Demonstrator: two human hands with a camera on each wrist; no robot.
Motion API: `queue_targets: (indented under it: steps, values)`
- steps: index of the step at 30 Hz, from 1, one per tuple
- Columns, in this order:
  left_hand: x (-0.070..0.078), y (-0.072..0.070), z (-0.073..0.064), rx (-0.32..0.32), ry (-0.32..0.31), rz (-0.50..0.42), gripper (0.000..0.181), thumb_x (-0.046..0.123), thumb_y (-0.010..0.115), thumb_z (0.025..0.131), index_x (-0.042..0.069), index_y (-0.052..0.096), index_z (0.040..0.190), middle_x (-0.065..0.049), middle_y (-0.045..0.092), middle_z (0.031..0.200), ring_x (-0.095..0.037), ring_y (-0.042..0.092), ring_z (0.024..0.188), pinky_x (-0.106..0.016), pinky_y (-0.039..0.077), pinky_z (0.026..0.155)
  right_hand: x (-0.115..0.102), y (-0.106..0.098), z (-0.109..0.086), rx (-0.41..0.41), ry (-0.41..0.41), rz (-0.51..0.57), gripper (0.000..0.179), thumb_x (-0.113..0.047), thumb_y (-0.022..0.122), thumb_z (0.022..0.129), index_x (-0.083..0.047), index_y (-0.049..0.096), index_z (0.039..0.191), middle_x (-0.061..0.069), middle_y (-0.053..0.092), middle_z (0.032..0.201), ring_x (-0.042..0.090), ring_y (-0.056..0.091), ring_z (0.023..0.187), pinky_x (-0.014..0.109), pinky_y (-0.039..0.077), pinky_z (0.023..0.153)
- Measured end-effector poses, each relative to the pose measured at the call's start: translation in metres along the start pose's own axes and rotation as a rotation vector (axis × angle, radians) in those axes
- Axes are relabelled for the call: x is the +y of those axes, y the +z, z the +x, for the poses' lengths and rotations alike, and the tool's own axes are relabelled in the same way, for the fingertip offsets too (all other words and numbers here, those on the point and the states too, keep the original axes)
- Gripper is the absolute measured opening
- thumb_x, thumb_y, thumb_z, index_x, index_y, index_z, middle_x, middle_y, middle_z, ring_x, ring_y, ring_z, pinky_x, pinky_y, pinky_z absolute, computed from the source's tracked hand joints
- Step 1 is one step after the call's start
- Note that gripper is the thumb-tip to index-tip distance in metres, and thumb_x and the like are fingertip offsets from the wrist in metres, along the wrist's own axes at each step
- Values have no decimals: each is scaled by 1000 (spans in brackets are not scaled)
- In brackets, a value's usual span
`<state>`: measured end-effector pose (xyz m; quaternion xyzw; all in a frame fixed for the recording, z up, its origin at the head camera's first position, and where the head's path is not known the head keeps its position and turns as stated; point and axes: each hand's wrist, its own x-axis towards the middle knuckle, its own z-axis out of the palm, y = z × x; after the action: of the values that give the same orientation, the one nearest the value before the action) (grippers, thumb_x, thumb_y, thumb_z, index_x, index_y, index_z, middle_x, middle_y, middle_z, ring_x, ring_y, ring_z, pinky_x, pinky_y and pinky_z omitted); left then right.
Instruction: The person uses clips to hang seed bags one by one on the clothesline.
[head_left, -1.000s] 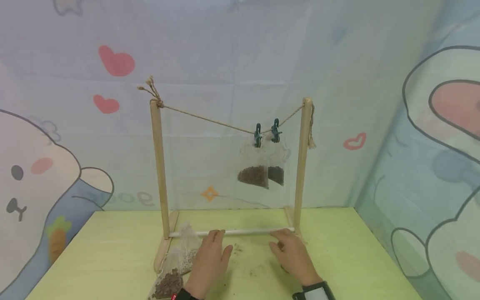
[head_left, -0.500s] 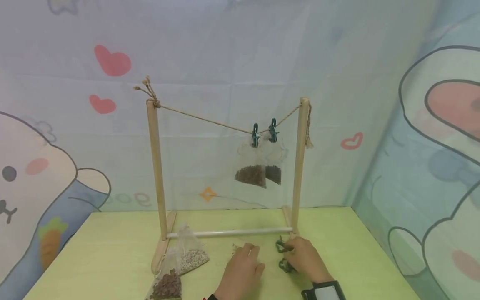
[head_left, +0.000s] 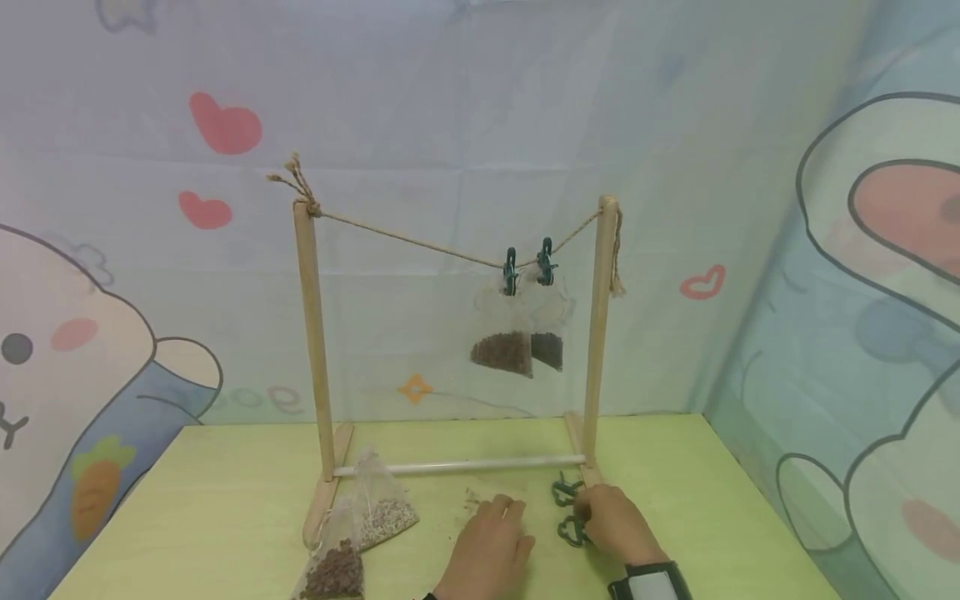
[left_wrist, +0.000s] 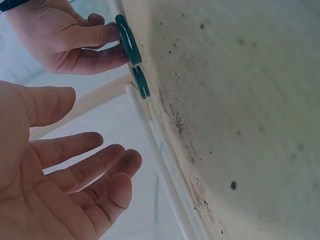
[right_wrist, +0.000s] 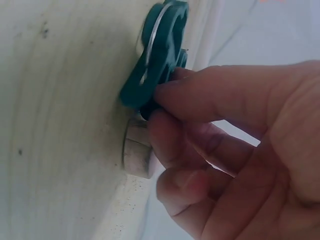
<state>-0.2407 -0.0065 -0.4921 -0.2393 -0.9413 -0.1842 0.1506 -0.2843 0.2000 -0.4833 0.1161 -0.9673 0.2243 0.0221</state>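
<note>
Two green plastic spring clips lie on the table at the right, a nearer clip and a farther clip. My right hand is at the nearer one, and in the right wrist view thumb and forefinger pinch the end of a green clip. My left hand hovers low over the table middle, its fingers loosely bent and holding nothing. To its left lie a sheer bag with brown bits and a sheer bag with pale grains.
A wooden frame with a white crossbar stands at the back. Its sagging rope carries two green clips, from which a bag of brown bits and a darker-filled bag hang. Crumbs dot the table.
My left hand has moved right, away from the bags. The right hand has shifted slightly right and nearer, bringing both clips on the table into sight, and now pinches one.
</note>
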Motion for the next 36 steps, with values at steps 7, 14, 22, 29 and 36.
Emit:
queue_targets:
  steps: [7, 14, 22, 29, 36]
  values:
    - [-4, 0, 0, 14, 6, -8, 31, 24, 57, 90, 5, 59, 114, -6, 58, 106, -19, 56, 90, -26, 48, 73, 6, 4, 1, 22, -8, -7, 16, 3, 67, 71, -11, 68, 80, 0, 63, 79, 17, 59, 72, 36, 51, 64]
    - [-6, -7, -2, 21, -14, -20, 36, 22, 55, 91, 2, 56, 121, -10, 58, 110, -23, 58, 99, -34, 50, 83, 8, 7, 3, 74, -42, -4, 11, -3, 69, 74, -13, 68, 80, -1, 66, 80, 16, 61, 72, 36, 51, 65]
    - [-10, -21, -5, -41, -132, -193, 41, 29, 52, 93, 7, 51, 128, -10, 53, 126, -27, 54, 114, -40, 48, 91, -22, -10, -2, 132, -197, 90, 13, -4, 69, 75, -16, 68, 82, -2, 67, 84, 14, 62, 78, 27, 51, 69]
    - [-26, -41, -4, -155, -155, -524, 48, 40, 53, 93, 20, 45, 135, -4, 50, 130, -18, 56, 99, -28, 48, 72, -53, -26, -7, 40, -400, 105, 12, -7, 68, 77, -12, 69, 88, -1, 67, 85, 7, 57, 74, 23, 48, 65]
    - [-42, -48, -6, -229, -29, -614, 49, 40, 60, 87, 16, 53, 129, -2, 58, 117, -5, 54, 88, -22, 48, 69, -70, -25, -10, -24, -452, 137, 12, -8, 68, 78, -14, 69, 88, -5, 65, 84, 1, 53, 73, 22, 46, 64]
